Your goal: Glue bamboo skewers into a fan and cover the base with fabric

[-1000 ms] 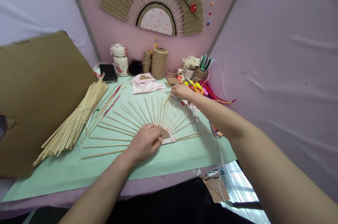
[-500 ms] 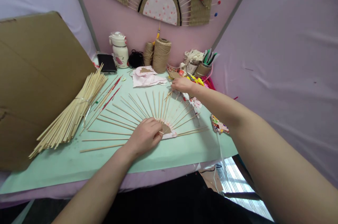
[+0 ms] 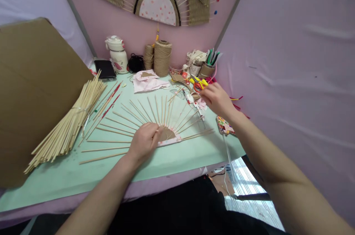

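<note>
My left hand (image 3: 144, 139) lies on a half-round fan frame, its fingers curled down on the left part of the cardboard base (image 3: 168, 133). Thin wooden sticks (image 3: 115, 129) radiate from that base, and a pink-spotted white strip edges it. Part of the base is hidden under the hand. Over the right back of the table is my right hand (image 3: 217, 99), its fingers loosely bent with nothing visible in them. Its fingertips are close to scissors with orange handles (image 3: 197, 86) and to yellow-handled scissors (image 3: 203, 81). Whether they touch either is unclear.
A tied bundle of sticks (image 3: 69, 120) lies at left beside a large cardboard sheet (image 3: 33, 91). Along the back stand a white bottle (image 3: 118, 55), twine spools (image 3: 162, 57) and a tool cup (image 3: 208, 69). Spotted cloth (image 3: 148, 81) lies behind the fan frame.
My right hand has moved right, from beside the fan's back sticks to the scissors, uncovering loose sticks and cardboard scraps. My left hand stays on the base. The view has shifted slightly right.
</note>
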Tool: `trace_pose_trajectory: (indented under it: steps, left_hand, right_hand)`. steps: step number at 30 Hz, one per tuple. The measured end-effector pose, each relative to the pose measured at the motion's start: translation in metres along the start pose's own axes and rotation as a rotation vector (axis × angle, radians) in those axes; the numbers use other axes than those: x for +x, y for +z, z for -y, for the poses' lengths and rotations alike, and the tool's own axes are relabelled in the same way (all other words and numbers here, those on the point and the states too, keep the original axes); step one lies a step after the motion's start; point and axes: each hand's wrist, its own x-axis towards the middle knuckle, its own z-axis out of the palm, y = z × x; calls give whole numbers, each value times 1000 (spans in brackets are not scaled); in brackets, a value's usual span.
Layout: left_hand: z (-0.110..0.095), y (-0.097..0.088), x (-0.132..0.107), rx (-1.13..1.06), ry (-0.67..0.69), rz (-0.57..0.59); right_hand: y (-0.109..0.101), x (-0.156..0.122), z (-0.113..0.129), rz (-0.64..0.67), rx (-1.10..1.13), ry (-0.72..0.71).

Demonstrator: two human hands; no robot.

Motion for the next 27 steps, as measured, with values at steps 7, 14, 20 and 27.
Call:
trace_pose_trajectory:
  steps: [7,14,20,27]
  left_hand:
    - [-45,-4,5,-445,-204,409]
    - [-63,14,0,-588,-242,714]
    - [-45,11,2,-909,-449,472]
    - [-38,12,7,-1283,-689,50]
  right_hand:
    - [-37,-89,105,-23,217,-175]
    - [-32,-93,115,-97,229,-185]
    - [-26,-119,55,-290,57,335]
    - [8,-111,13,205,-1,585]
